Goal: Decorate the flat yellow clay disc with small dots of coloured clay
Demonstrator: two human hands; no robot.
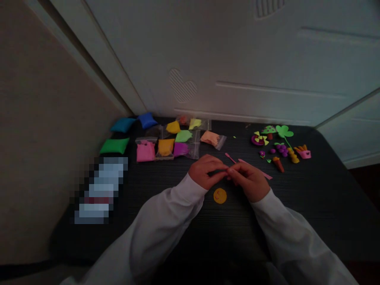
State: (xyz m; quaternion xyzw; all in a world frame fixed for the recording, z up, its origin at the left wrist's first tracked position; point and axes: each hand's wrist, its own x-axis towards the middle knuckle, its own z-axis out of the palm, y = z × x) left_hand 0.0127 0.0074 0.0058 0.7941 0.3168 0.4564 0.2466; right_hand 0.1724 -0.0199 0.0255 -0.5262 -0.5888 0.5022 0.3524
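My left hand point(207, 171) and my right hand point(248, 179) meet over the middle of the dark table, fingertips pinched together. Whatever lies between the fingertips is too small or hidden to make out. Just below them on the table is a flat, round orange clay disc point(220, 196) with small pinkish marks on it. Behind my right hand lies a pink flat strip-like tool point(267, 175), partly covered by the fingers. A thinner pink clay tool point(230, 158) sits between the hands, a little farther back.
Bags of coloured modelling clay point(165, 147) spread across the back left. Finished clay figures, among them a green clover point(284, 131), a mushroom point(269, 132) and a pink fries box point(304, 153), stand at the right. A blurred-out rectangular object point(102, 190) lies at left. A white panel point(237, 59) rises behind the table.
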